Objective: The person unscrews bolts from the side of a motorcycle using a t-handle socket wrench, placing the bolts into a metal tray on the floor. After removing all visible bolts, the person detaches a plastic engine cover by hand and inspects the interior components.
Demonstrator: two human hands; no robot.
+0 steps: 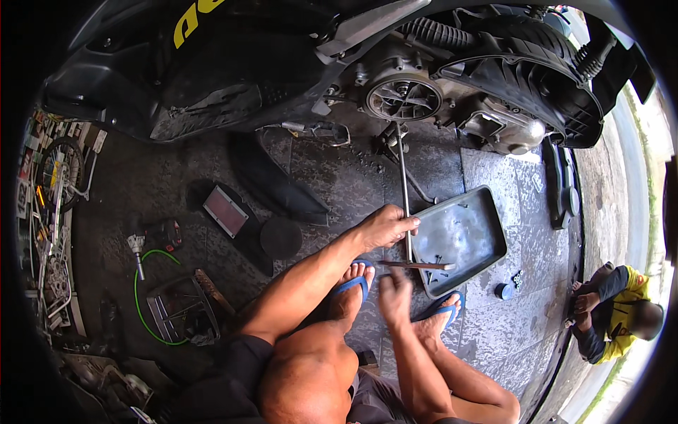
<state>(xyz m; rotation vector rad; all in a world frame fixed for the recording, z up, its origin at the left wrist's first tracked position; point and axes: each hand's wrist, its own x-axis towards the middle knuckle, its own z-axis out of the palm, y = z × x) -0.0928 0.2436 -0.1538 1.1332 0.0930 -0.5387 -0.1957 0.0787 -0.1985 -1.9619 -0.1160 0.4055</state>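
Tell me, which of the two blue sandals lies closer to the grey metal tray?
The blue sandal on the person's right foot: it sits against the near edge of the grey tray. The other sandal lies farther left, beyond the long rod.

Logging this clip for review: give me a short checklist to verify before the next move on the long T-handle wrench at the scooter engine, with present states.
1. Left hand grips the wrench shaft: ok.
2. Right hand on the cross handle: ok.
3. Wrench tip seated on a fastener below the engine fan: cannot tell.
4. Metal tray within reach beside the hands: ok.
5. Feet in blue sandals clear of the shaft: ok.
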